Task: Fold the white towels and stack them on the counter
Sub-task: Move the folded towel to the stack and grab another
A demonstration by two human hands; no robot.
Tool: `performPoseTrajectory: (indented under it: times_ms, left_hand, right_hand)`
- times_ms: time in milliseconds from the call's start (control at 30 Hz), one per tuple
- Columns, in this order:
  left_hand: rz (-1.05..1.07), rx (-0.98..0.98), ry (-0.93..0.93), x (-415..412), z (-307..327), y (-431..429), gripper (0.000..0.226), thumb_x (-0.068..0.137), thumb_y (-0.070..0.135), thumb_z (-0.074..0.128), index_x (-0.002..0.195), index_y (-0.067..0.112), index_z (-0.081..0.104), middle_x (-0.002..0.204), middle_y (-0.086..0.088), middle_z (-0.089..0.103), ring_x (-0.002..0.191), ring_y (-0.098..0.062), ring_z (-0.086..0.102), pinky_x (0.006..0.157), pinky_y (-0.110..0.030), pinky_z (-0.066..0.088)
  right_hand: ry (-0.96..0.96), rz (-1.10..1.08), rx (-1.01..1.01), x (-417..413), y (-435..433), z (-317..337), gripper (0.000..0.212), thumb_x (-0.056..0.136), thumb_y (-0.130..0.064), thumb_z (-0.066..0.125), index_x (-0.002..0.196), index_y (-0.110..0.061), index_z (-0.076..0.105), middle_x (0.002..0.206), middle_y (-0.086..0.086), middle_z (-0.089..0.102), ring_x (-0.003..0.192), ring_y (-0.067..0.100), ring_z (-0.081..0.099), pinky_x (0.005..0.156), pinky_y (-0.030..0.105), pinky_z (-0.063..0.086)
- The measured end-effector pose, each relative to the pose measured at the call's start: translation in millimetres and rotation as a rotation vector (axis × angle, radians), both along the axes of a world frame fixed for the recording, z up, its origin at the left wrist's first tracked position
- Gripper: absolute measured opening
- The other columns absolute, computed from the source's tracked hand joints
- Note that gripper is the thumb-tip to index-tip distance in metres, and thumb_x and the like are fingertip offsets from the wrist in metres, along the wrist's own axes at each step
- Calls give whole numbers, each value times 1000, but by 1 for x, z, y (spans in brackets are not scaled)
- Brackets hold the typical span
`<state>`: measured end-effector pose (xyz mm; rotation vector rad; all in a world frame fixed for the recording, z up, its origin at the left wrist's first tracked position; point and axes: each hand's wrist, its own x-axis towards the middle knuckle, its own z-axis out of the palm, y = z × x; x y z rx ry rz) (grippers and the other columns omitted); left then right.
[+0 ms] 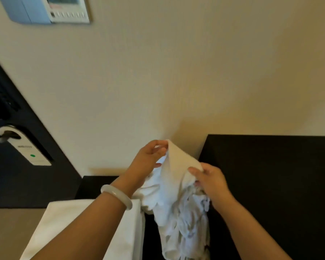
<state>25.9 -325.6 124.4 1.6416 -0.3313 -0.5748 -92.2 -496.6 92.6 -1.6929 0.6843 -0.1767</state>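
A crumpled white towel [176, 199] hangs in the air in front of me, above the dark counter [270, 175]. My left hand [148, 158] pinches the towel's top edge between thumb and fingers. My right hand [210, 179] grips the same edge a little lower and to the right. The rest of the towel droops in loose folds down to the bottom of the view. A flat folded white towel [68, 231] lies at the lower left, partly hidden under my left forearm.
A cream wall [176, 81] rises straight behind the counter. At the left stands a dark door [17, 175] with a handle and a white hanger tag [30, 152]. A wall panel [64, 8] is mounted at the top left.
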Motion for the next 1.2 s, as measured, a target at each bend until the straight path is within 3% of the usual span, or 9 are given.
performPoseTrajectory:
  times_ms: [167,367,500,600,733,933,1033,1100,1200]
  left_hand:
    - [-71,24,-120,-8,45,-10,48,100,22,56,145,31,42,136,13,50,120,-8,51,97,-28,39]
    - [-254,194,-234,-69,33,-65,46,94,24,66,136,29,48,129,8,56,121,-11,53,89,-19,41]
    - [-416,324,-429,-135,11,-135,60,94,35,64,147,30,35,143,12,39,133,-9,39,108,-19,28]
    - [-435,553,-611,-162,3,-188,70,94,43,60,152,33,22,154,11,25,141,-14,26,116,-36,17]
    - [-359,909,-937,-175,8,-247,51,97,37,52,145,28,35,143,4,38,127,-22,39,107,-40,27]
    - [-308,887,-843,-177,24,-312,27,100,36,48,117,19,60,114,-1,61,105,-21,59,91,-33,44]
    - [-307,892,-716,-187,9,-321,26,103,34,45,114,15,60,114,-4,63,103,-22,60,89,-30,46]
    - [-217,845,-626,-192,-2,-319,26,104,34,42,112,15,58,112,-3,62,102,-22,60,91,-31,46]
    - [-105,770,-513,-194,-5,-317,21,105,34,40,102,18,53,100,0,59,92,-18,57,87,-30,46]
  right_hand:
    - [-201,-201,-13,-28,-64,109,9,94,-6,62,94,-10,70,83,6,74,71,16,72,56,26,59]
    - [-236,-369,-119,-100,-162,188,14,94,-18,62,107,-17,66,106,3,70,96,20,69,77,38,59]
    - [-211,-431,-95,-139,-233,176,25,93,-18,63,117,-12,65,111,6,69,101,24,67,76,38,58]
    - [-141,-456,-25,-159,-290,151,19,93,-16,63,110,-7,66,108,11,69,99,26,66,71,37,56]
    - [-141,-533,161,-181,-371,130,27,93,-14,65,118,-3,63,109,15,68,95,26,66,66,36,54]
    - [-286,-646,378,-208,-478,124,12,96,-6,60,106,1,59,124,21,61,96,25,65,61,31,61]
    - [-39,-480,65,-215,-469,99,50,94,-18,65,138,-2,46,138,16,52,121,29,54,96,43,50]
    - [157,-231,-412,-219,-432,74,56,90,-23,70,139,-9,48,132,6,52,118,21,51,98,36,43]
    - [261,335,-641,-224,-364,28,64,89,-38,69,145,-24,41,151,2,34,138,18,35,112,33,31]
